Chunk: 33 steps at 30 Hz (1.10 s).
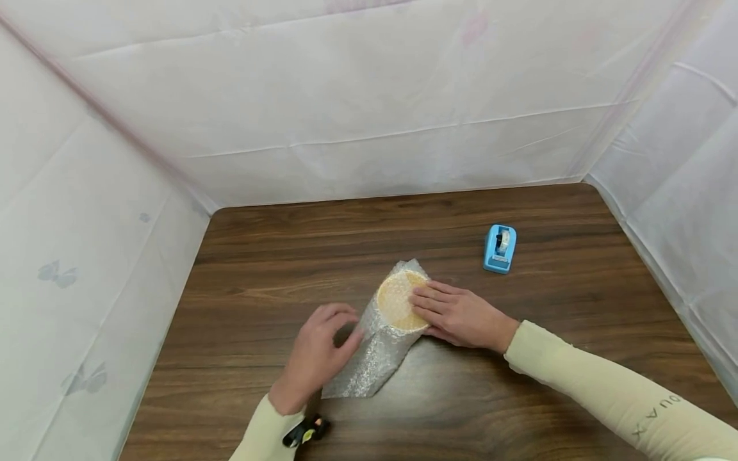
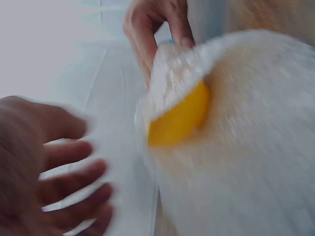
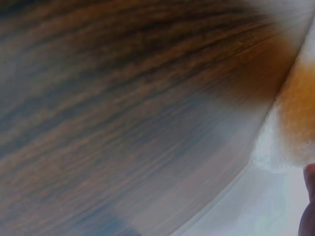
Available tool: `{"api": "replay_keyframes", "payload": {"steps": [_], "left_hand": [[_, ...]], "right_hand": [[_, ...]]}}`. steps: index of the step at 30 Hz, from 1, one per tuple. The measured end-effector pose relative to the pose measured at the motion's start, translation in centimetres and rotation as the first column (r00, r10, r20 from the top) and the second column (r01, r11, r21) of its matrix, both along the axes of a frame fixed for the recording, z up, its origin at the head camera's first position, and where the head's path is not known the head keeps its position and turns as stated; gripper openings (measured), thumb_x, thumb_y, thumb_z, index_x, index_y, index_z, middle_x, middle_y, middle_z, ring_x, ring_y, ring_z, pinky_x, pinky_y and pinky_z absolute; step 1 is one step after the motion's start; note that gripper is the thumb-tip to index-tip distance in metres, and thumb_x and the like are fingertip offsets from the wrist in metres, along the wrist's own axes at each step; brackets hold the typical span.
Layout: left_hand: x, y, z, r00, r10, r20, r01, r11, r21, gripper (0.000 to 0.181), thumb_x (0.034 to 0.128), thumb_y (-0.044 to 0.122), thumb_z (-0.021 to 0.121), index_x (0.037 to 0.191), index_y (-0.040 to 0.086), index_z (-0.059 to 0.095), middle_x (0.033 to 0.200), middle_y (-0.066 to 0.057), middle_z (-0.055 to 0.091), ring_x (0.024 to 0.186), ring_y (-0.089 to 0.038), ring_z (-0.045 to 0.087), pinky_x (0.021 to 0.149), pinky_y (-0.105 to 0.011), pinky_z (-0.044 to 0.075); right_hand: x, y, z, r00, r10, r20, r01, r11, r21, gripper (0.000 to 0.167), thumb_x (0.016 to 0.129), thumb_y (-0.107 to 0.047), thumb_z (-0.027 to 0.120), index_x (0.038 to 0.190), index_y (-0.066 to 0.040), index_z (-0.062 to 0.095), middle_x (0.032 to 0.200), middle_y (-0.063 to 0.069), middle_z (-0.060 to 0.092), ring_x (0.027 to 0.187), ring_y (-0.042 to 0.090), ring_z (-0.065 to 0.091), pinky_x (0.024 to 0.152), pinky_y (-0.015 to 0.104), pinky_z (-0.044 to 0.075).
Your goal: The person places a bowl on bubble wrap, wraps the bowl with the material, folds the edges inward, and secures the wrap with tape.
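A round yellow object (image 1: 398,301), its exact kind hidden by the wrapping, is covered in clear bubble wrap (image 1: 375,358) on the table. In the left wrist view a bare patch of the yellow object (image 2: 182,118) shows beneath the edge of a fold. My right hand (image 1: 461,314) rests on the right side of the wrapped object, its fingers lying extended over the top. Close to the wrap's left side is my left hand (image 1: 319,346), fingers spread and loosely bent. The left wrist view shows a gap between this hand and the wrap.
A light blue tape dispenser (image 1: 500,248) with a roll of tape stands farther back on the right. The dark wooden table (image 1: 277,250) is bordered by white sheeting (image 1: 375,128) at the back and both sides.
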<state>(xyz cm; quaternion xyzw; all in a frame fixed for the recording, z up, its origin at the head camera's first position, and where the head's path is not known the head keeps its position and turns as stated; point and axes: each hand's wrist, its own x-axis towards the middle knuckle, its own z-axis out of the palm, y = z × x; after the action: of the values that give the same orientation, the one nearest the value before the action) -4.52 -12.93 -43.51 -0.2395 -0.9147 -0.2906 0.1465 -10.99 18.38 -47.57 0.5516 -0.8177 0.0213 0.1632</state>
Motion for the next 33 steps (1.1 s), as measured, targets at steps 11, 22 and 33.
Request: {"api": "replay_keyframes", "payload": {"steps": [11, 22, 33], "left_hand": [[3.9, -4.2, -1.4, 0.963, -0.07, 0.261, 0.122, 0.974, -0.19, 0.031, 0.0789, 0.024, 0.091, 0.096, 0.02, 0.066, 0.11, 0.008, 0.059, 0.09, -0.005, 0.054, 0.074, -0.027, 0.049], [4.9, -4.5, -2.2, 0.935, -0.114, 0.337, 0.193, 0.958, -0.211, 0.031, 0.0791, 0.014, 0.09, 0.101, 0.017, 0.068, 0.102, 0.009, 0.066, 0.09, -0.008, 0.063, 0.078, -0.031, 0.056], [4.8, -4.4, -1.7, 0.913, -0.123, 0.39, 0.205, 0.963, -0.177, 0.017, 0.0847, 0.013, 0.085, 0.097, 0.015, 0.073, 0.094, 0.007, 0.069, 0.078, 0.0, 0.057, 0.069, -0.025, 0.052]], "right_hand": [[0.2, -0.4, 0.0, 1.0, 0.003, 0.008, -0.003, 1.0, 0.006, 0.052, 0.096, -0.035, 0.075, 0.138, -0.006, 0.067, 0.144, 0.009, 0.067, 0.139, 0.022, 0.061, 0.118, 0.042, 0.045], [0.2, -0.2, 0.0, 1.0, -0.011, 0.018, 0.011, 1.0, 0.014, 0.052, 0.095, -0.035, 0.076, 0.138, -0.007, 0.067, 0.144, 0.008, 0.067, 0.138, 0.021, 0.061, 0.118, 0.042, 0.046], [0.3, -0.2, 0.0, 0.999, -0.024, 0.034, 0.024, 1.0, 0.013, 0.052, 0.096, -0.036, 0.076, 0.138, -0.008, 0.067, 0.144, 0.007, 0.067, 0.138, 0.021, 0.061, 0.118, 0.042, 0.046]]}}
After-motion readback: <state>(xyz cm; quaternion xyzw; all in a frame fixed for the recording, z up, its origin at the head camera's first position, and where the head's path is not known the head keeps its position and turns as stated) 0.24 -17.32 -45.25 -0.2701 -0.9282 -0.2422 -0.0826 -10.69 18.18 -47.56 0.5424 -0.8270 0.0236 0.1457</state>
